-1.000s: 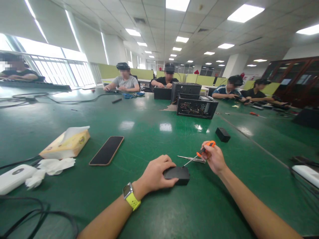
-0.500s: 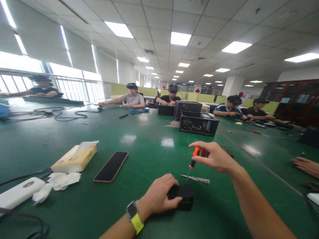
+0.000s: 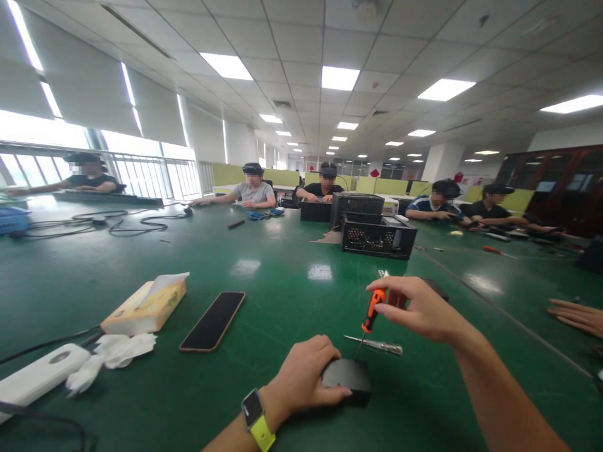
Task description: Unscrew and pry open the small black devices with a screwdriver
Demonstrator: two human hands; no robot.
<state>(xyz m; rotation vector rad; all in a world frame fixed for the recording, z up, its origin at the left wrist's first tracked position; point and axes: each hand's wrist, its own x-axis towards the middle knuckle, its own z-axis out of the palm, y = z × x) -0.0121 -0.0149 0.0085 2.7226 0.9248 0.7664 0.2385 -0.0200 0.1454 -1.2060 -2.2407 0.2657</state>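
Low in the head view, my left hand (image 3: 306,373) is wrapped round the left side of a small black box (image 3: 347,378) on the table, its thumb along the front. My right hand (image 3: 419,307) grips the orange and black handle of a screwdriver (image 3: 374,309) between thumb and fingers. The screwdriver leans slightly, its shaft running down to the box's far edge; whether the tip touches the box I cannot tell. Just behind the box lies a second, clear-handled screwdriver (image 3: 381,346). A dark flat object (image 3: 436,289) is partly hidden behind my right hand.
On the green table (image 3: 211,395) lie a phone (image 3: 213,321), a tissue pack (image 3: 146,306), crumpled tissues (image 3: 115,351) and a white power strip (image 3: 42,380). An open computer case (image 3: 378,238) stands farther back. Another person's hand (image 3: 577,317) rests at the right edge. Several people sit around the table.
The black box has turned in my left hand: an open side faced me before, and a smooth closed surface shows now. The screwdriver has shifted slightly right and leans more.
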